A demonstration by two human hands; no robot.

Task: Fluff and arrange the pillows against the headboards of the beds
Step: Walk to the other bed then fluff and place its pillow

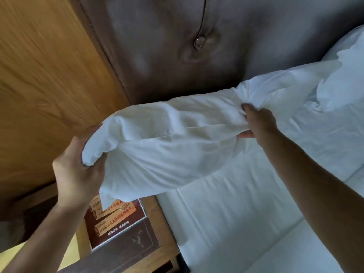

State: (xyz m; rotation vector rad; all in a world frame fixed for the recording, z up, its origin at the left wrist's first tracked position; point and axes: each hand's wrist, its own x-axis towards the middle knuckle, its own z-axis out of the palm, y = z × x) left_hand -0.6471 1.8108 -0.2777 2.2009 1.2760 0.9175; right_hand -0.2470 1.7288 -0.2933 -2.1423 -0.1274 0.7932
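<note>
White pillow [167, 142] stretched between hands, left hand [76, 174] gripping its end, right hand [258, 121] pinching its middle

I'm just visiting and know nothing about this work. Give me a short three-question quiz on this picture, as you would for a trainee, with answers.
1. True or false: the pillow lies flat on the bed, with no hand on it.
2. Which hand grips the pillow end out over the bedside table?
A. left hand
B. right hand
C. neither
3. Fill in: the dark padded surface behind the pillow is the ____.

Key:
1. False; both hands grip it and most of it is lifted off the bed.
2. A.
3. Headboard; it has a button tuft. A second pillow leans by it at the right edge.
</note>
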